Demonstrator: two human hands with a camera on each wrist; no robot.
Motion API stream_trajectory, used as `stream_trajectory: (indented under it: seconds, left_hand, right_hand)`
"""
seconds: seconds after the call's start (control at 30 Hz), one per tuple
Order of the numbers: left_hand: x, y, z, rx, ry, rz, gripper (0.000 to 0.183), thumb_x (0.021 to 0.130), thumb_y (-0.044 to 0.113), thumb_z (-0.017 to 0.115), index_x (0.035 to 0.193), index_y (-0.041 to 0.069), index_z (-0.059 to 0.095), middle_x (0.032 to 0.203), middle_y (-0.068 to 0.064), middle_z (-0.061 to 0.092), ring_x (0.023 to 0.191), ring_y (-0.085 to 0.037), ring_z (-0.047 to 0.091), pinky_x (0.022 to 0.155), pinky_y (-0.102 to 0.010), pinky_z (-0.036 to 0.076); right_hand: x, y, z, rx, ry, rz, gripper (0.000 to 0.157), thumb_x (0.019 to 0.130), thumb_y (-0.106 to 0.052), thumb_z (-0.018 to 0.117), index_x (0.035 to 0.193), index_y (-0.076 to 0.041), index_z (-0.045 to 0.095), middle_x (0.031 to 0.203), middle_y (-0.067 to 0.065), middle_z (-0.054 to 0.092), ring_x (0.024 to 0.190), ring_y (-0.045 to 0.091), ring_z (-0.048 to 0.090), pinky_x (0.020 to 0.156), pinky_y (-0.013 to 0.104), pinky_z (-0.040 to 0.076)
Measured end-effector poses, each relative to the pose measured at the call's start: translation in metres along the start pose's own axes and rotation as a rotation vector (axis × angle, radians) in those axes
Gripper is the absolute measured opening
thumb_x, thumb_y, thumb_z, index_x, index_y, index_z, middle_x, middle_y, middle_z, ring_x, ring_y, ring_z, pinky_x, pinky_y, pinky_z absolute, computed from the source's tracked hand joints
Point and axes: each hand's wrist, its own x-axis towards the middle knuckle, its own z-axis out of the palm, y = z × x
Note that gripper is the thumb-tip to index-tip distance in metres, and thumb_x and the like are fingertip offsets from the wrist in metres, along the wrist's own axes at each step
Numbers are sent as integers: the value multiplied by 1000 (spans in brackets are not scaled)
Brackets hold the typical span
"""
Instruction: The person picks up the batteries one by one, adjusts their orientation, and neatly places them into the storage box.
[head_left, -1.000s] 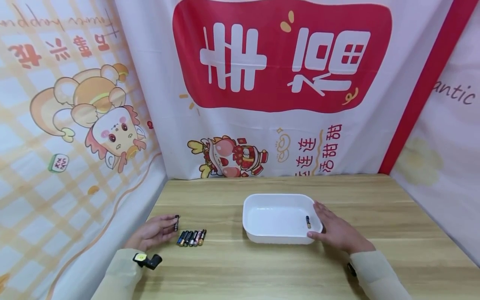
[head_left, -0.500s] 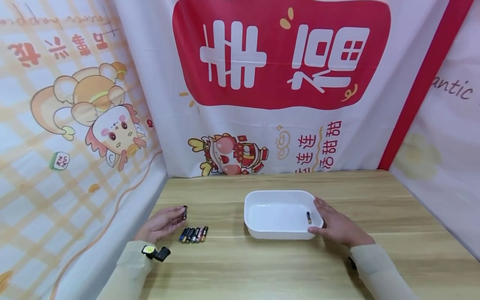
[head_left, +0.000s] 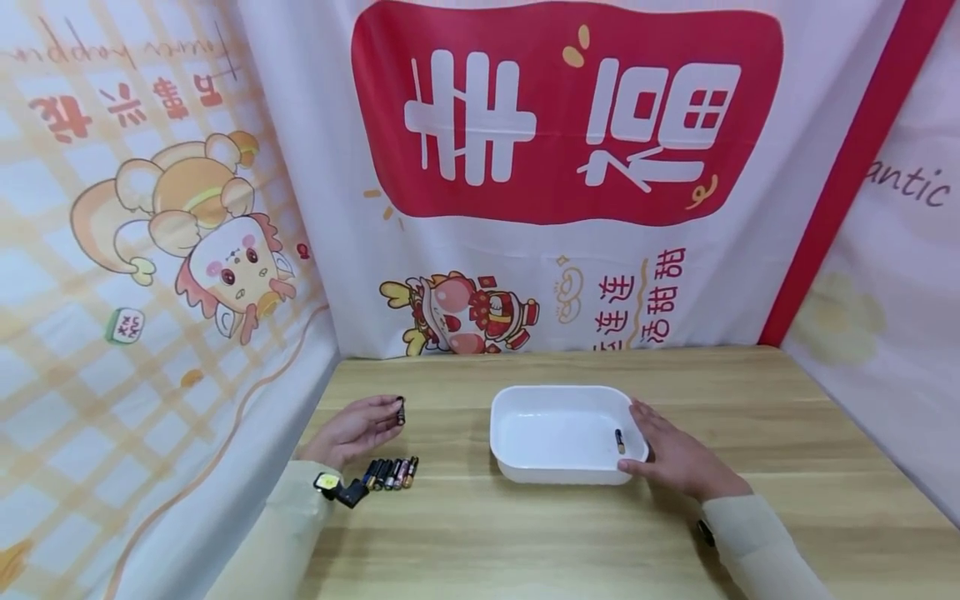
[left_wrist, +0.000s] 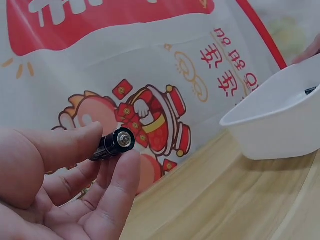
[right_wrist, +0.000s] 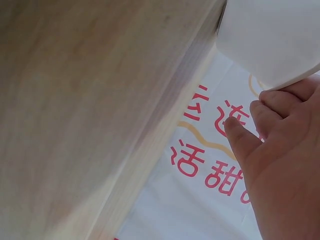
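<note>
There's a small battery up in the left hand, a little left of the frame's centre as seen from the head, clear of the surface. It's a dark, glossy cylinder, mostly black, and the left wrist view shows a bare silvery end with a raised nub in the middle, ringed by a black rim. From the head, its long axis runs nearly straight up and down the frame. From the left wrist it's foreshortened: the silvery end points towards the lens and a touch to the right, while the body runs back to the left. The left grip is clamped on it, thumb on one side, fingertips on the other.

Just below that hand, a row of batteries lies side by side, black, blue and pinkish with some gold ends, their tops leaning slightly right.

Right of centre sits a white tub, with a loose battery inside, near its right wall, dark with a coppery lower end, lying roughly lengthwise up the frame. The right hand has its grip round the tub's right end, thumb at the near corner, fingers at the far one
</note>
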Motion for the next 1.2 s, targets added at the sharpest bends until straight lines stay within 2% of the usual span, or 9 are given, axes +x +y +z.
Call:
stream_trajectory:
  seconds: [0.2,0.43,0.67,0.8,0.9,1.07,1.2]
  left_hand:
    - [4,-5,11,49,5,-22,40,97,2,57,134,-5,43,100,-9,63,87,-17,64,88,-34,55]
    - [14,1,33,87,-32,-27,29,98,4,56,125,-2,51,101,-9,62,88,-17,64,92,-36,53]
    - [30,7,60,123,-39,-47,32,98,2,55,129,-2,48,106,-11,60,89,-19,64,91,-36,54]
    - [37,7,74,127,-50,-49,35,97,1,55,131,-5,45,107,-13,59,87,-20,63,87,-35,55]
    - [43,5,85,129,-80,-39,35,97,1,56,129,-7,46,107,-14,58,87,-20,62,86,-35,56]
    - [49,-5,102,133,-87,-55,29,95,1,58,123,-3,52,105,-13,60,87,-22,64,87,-36,56]
    - [52,-14,112,135,-100,-67,36,94,1,60,128,-6,50,106,-14,61,88,-22,64,89,-37,55]
  right_hand:
    - [-2,-4,3,-2,3,-51,106,83,-69,58,154,-3,16,160,13,14,144,36,17,113,57,25]
    - [1,-8,-1,7,-8,-9,107,82,-71,57,155,-6,14,161,10,12,145,35,14,113,58,23]
    - [1,-6,-5,9,-5,18,110,80,-76,54,155,-6,13,161,11,11,145,37,14,112,59,23]
    - [3,-3,-8,17,14,0,109,81,-73,56,155,-5,15,161,12,12,144,37,15,112,60,23]
    - [3,-1,-9,19,31,-9,108,81,-72,58,155,-5,16,161,11,13,144,37,16,112,60,24]
    - [1,2,-6,20,11,-14,108,81,-72,59,155,-6,15,161,10,12,145,35,15,113,58,24]
    - [-2,2,-2,24,8,-34,107,82,-70,60,155,-5,15,161,11,14,145,35,16,113,56,24]
